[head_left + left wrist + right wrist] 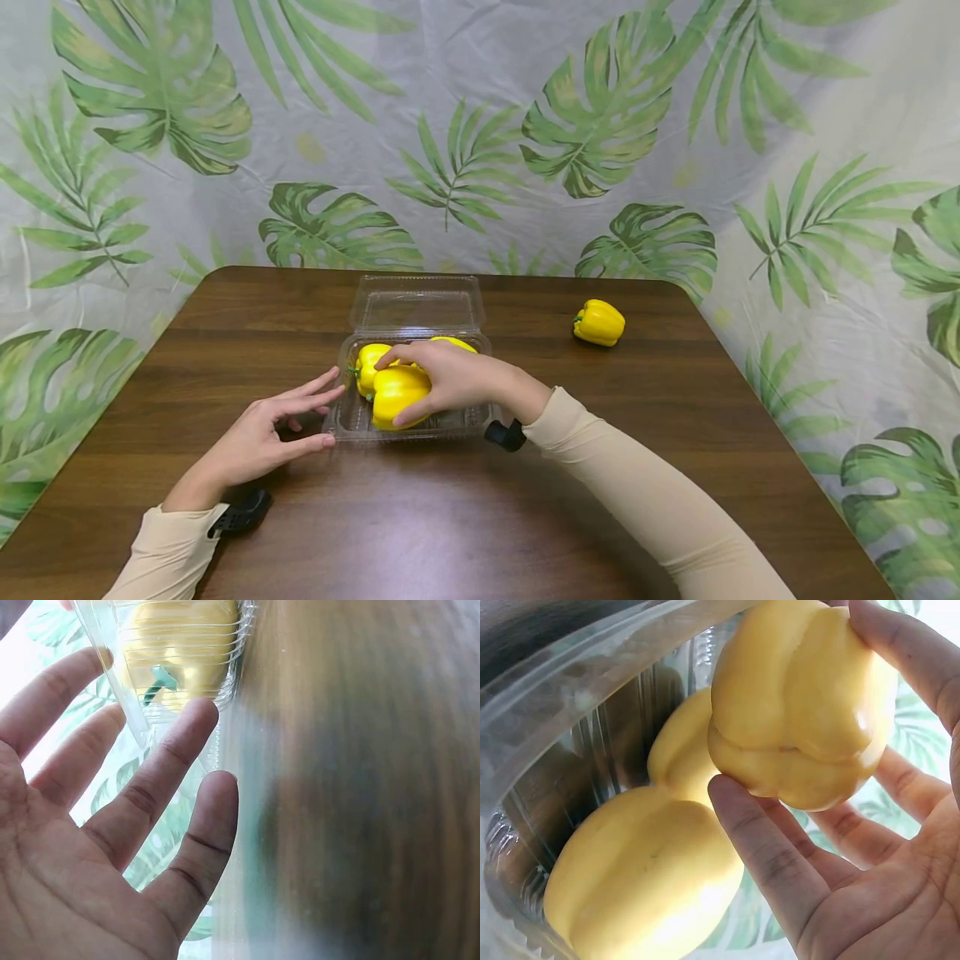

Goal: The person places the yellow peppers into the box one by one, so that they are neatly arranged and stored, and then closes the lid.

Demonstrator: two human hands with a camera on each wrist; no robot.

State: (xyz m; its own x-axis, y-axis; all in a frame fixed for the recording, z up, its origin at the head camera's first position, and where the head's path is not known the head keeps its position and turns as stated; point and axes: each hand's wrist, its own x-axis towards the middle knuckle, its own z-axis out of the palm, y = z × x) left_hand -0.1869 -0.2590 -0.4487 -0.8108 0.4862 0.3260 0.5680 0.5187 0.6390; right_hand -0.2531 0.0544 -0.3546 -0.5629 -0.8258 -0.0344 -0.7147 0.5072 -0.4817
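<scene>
Head view: two bare hands, cream sleeves, black wristbands. Left arm comes in from lower left, left hand palm inward, fingers extended and spread apart, tips at the left edge of a clear, rectangular plastic clamshell container; contact or slight gap, cannot tell. Right arm reaches in from lower right, right hand bent over the container, thumb on near side, fingers on far side, clamped on a glossy yellow bell pepper. That pepper is over the container's left-middle part. Two more yellow bell peppers in the container, one at left, one at back, partly covered by the right hand. Only this view gives the open clear lid, tipped back, and a lone yellow bell pepper on its side, well apart at right on the brown wood-grain worktop.

Left wrist view: left palm and four fingers, parted; through the ribbed clear wall, a yellow pepper with its green stem, which one cannot tell.

Right wrist view: held pepper's lobed bottom end, hidden from the head camera, between thumb and fingertips; both other peppers inside, close together.
</scene>
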